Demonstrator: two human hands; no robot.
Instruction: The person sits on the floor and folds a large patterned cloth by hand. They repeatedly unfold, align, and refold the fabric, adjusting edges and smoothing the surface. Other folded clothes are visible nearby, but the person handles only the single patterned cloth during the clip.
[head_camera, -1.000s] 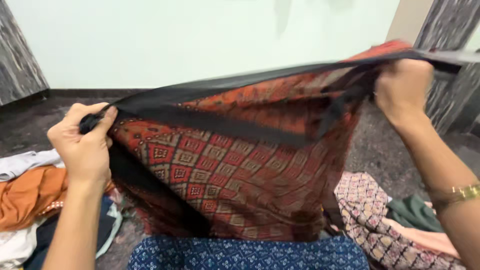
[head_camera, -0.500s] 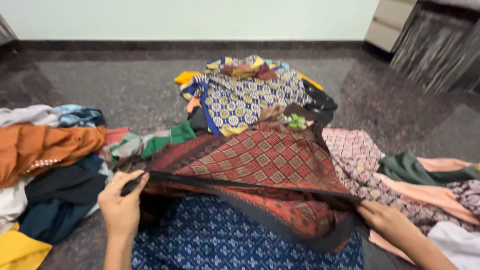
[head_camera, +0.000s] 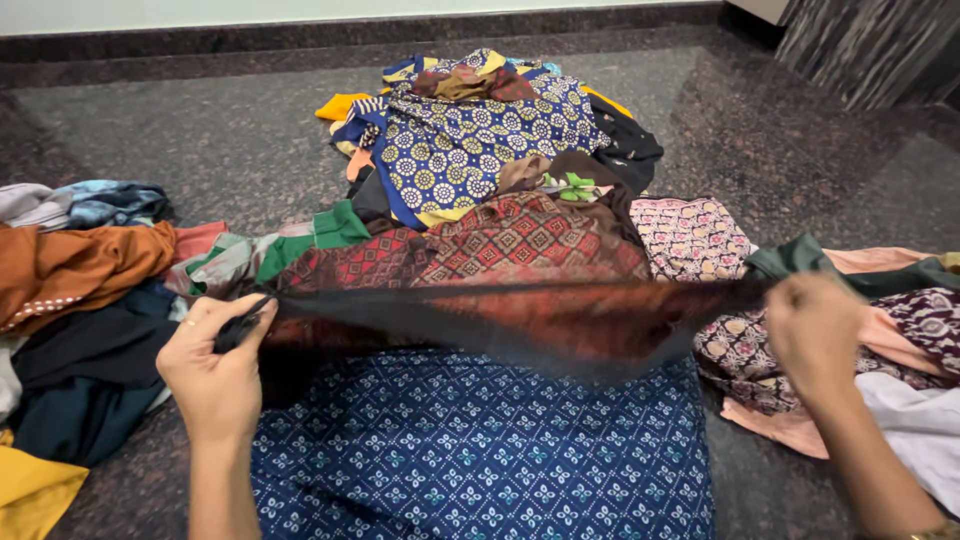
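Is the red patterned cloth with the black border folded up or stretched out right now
Stretched out: the left hand and right hand pinch the red patterned cloth with black border taut above the dark blue printed fabric.

The floor (head_camera: 230, 130) looks like polished speckled stone, dark grey with a faint sheen. The red garment (head_camera: 500, 255) is thin printed cloth, matt, with a black edge (head_camera: 480, 305) that blurs where it is stretched. Below it the blue cloth (head_camera: 480, 450) is a matt woven print, smooth and flat. The orange cloth (head_camera: 80, 265) looks soft and crumpled, the blue and yellow cloth (head_camera: 470, 140) a matt cotton-like print.
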